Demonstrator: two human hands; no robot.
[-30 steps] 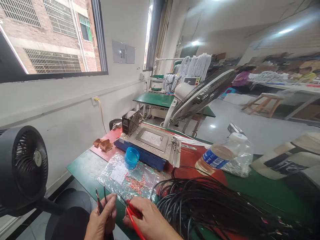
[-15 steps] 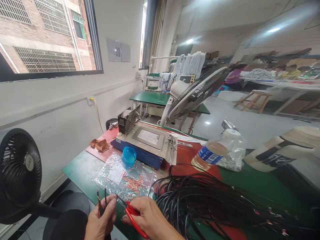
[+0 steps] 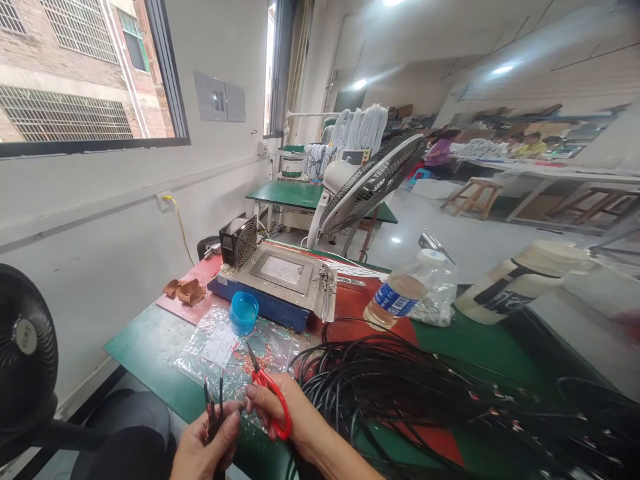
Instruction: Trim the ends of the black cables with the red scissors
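Right hand [image 3: 293, 419], gripping red-handled steel scissors [image 3: 267, 389], has tilted them blade-up; left hand [image 3: 206, 452] beside it pinches thin black cable ends [image 3: 213, 408] upright

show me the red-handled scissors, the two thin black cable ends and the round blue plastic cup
red-handled scissors [image 3: 269, 387]: head view, on the red handle below the blades
two thin black cable ends [image 3: 221, 395]: head view, on the right-hand end
round blue plastic cup [image 3: 243, 326]: head view, on its front wall
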